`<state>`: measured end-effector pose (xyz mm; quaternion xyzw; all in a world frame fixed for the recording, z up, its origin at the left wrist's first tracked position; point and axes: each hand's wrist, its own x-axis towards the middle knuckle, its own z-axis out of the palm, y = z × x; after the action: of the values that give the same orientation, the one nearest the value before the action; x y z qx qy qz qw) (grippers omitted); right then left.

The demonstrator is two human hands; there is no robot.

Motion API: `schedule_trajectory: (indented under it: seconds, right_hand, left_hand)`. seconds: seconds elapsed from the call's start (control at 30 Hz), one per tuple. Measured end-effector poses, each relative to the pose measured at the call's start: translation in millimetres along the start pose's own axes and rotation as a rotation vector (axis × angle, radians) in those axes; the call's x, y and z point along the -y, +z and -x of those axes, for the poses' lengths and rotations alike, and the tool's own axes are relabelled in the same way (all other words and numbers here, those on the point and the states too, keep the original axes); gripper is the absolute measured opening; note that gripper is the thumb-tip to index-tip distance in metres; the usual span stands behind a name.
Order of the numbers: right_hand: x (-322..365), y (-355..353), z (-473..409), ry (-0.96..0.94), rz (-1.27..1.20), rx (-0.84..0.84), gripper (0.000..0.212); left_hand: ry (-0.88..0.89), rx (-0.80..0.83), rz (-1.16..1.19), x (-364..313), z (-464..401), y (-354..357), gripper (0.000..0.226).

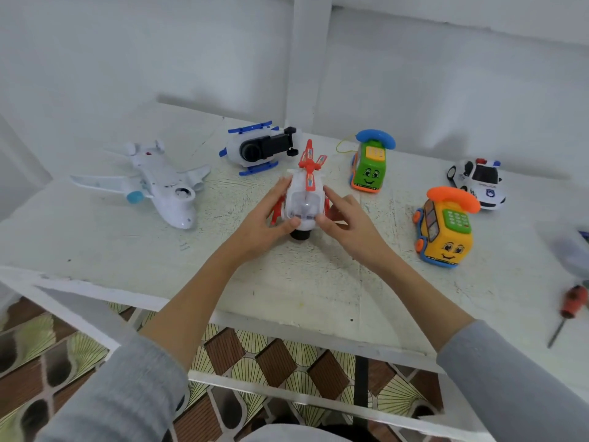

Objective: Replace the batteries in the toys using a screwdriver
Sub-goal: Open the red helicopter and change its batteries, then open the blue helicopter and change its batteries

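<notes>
The red-and-white toy helicopter (306, 199) stood upright near the middle of the tabletop (287, 282), nose toward the person, its red rotor (310, 164) on top and a dark round part showing under the nose. The left hand (264, 224) and the right hand (347, 218) flanked it, each grip closed lightly on the toy's sides, with fingers along the body and thumbs near the nose, so the toy was held between both hands and not lifted clear, as far as could be seen. Judging by this, work on this toy had barely begun: it had not been turned over, no battery cover showed, and no loose batteries or screws were visible anywhere. The screwdriver (570, 311), with its orange and black handle, lay untouched well apart at the right edge of the tabletop, so a reach across would be needed before any screw could be turned. Behind the held toy, a blue-and-white helicopter (258, 148) lay on its side with its dark underside exposed; whether its batteries had already been changed could not be told. To the left lay a white airplane (162, 186), and to the right stood a green toy phone car (369, 164), an orange and yellow toy phone car (446, 228) and a white police car (478, 183), all seemingly waiting their turn. A blurred pale object sat at the far right edge, too unclear to name. Nothing stood directly in the way of turning the toy over, though the yellow phone car sat between it and the screwdriver.
</notes>
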<state>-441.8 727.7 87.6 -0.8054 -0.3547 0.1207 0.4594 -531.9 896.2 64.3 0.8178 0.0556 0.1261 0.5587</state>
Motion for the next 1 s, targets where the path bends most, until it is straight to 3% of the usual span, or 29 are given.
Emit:
schedule_trajectory:
  seconds: [0.67,0.83,1.0]
  right_hand:
    - [4.4,-2.2,7.4,0.025,0.123,0.044,0.058]
    - [13.0,-37.4,-11.3,-0.036,0.157,-0.081,0.040]
    - [39.0,-64.2,-63.0,-0.125,0.137,-0.188,0.026]
  left_hand:
    - [-0.050,0.098,0.019,5.8,10.3,-18.1,0.092]
    - [-0.048,0.032,0.043,-5.5,6.7,-53.1,0.098]
    - [-0.010,-0.157,0.021,-21.2,-18.4,-82.0,0.083]
